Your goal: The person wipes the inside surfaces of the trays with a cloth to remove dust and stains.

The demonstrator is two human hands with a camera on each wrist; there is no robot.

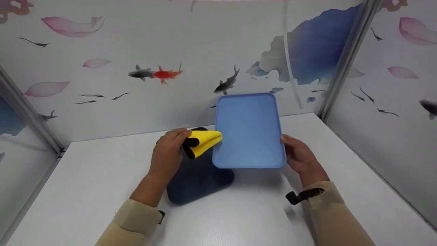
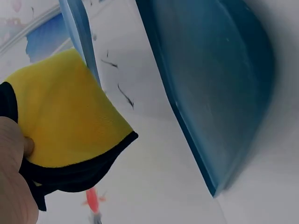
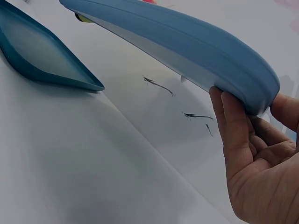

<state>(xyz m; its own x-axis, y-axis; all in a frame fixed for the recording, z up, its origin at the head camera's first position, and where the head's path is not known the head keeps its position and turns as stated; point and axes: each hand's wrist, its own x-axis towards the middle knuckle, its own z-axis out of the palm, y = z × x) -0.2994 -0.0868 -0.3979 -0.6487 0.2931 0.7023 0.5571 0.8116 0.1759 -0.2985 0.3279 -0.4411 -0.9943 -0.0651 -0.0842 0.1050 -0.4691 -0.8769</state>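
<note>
A light blue tray (image 1: 249,133) is held up above the table, its inner face turned to the head camera. My right hand (image 1: 302,155) grips its right edge; in the right wrist view the thumb and fingers pinch the tray's rim (image 3: 264,95). A folded yellow cloth with black edging (image 1: 206,140) is pinched in my left hand (image 1: 167,150). The cloth's tip overlaps the light tray's left edge; whether they touch I cannot tell. Below them a dark blue tray (image 1: 201,184) lies on the table, partly hidden by the cloth and the light tray.
The white table (image 1: 102,191) runs back to a white wall (image 1: 112,44) painted with fish and petals. Side panels stand at left and right, with metal posts (image 1: 348,61) in the corners. Both wrists wear black straps (image 1: 307,194).
</note>
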